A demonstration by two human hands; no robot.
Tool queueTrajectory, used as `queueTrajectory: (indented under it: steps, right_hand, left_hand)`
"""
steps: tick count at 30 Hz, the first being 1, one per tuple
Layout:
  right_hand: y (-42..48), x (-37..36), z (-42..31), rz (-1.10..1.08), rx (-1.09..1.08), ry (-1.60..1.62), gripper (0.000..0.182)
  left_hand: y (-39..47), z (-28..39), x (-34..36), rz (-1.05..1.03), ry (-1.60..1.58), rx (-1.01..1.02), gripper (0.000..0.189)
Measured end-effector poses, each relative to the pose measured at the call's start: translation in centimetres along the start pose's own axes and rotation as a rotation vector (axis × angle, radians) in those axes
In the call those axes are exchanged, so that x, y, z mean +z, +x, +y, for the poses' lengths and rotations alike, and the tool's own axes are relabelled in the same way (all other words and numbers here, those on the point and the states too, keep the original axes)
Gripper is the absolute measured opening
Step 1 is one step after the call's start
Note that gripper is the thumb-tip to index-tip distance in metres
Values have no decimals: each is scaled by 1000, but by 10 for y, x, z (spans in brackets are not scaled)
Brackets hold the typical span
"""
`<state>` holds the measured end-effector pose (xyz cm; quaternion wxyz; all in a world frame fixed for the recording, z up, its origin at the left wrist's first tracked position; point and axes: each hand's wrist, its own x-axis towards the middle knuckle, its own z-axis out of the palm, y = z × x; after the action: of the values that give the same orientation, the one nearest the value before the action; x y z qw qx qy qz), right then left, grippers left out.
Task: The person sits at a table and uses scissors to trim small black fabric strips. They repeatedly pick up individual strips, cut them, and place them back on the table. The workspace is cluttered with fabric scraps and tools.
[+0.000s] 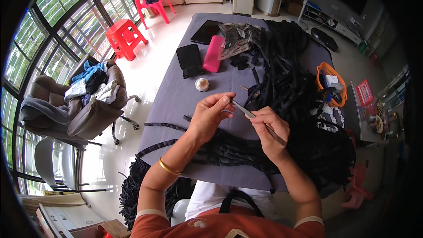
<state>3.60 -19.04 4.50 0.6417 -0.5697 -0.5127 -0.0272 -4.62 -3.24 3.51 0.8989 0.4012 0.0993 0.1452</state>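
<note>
My right hand (pixel 271 132) is closed around a pair of metal tweezers (pixel 246 111), their narrow end pointing up and left. At that tip, my left hand (pixel 214 114) pinches something small and dark between thumb and forefinger; what it is cannot be made out. Black fabric strips (pixel 228 150) lie across the table below both hands, and a large heap of black strips (pixel 284 56) covers its right side. A small round jar (pixel 202 84) stands beyond my left hand. Past it are a pink case (pixel 213 54), a black case (pixel 189 60) and a clear plastic bag (pixel 243 38).
A grey cloth covers the table (pixel 165 105). A dark tablet (pixel 206 32) lies near its far edge. An orange basket (pixel 343 87) sits at the right. More black strips (pixel 135 185) hang or lie below the left edge. Clothes lie on an armchair (pixel 99 115) at the left, near a red stool (pixel 124 36).
</note>
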Motion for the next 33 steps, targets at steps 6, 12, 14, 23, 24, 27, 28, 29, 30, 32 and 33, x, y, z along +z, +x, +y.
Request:
queueTrajectory:
  steps: [6,12,14,23,24,27,28,29,30,32,33]
  right_hand:
    - [-6,11,0,70,124,144,4]
    - [-5,10,-2,100,205,201,5]
    - [-5,10,-5,64,220,208,4]
    - [-2,13,-1,90,0,-18,8]
    - [-5,13,-1,81,-13,-40,9]
    - [-1,16,-2,49,-50,-65,12]
    - [-3,16,-5,47,30,-37,13]
    - [-5,20,-7,87,188,131,13]
    - [-5,20,-11,107,241,179,14]
    - [-2,20,-12,122,291,199,17]
    - [-2,20,-12,28,273,115,17]
  left_hand:
    - [-5,-15,10,-108,-98,-102,15]
    - [-3,-10,11,8,-150,13,19]
    - [-2,-9,6,75,-170,73,21]
    - [-6,-15,19,48,-159,18,22]
    - [-10,-17,17,63,-202,21,23]
    - [-7,-7,6,61,-85,61,20]
    - [-8,-3,5,68,-79,69,19]
    - [-9,0,-1,67,-85,95,17]
    - [-9,7,-5,121,-110,175,16]
    - [-2,28,-24,189,-163,321,14]
    - [1,38,-36,209,-198,386,13]
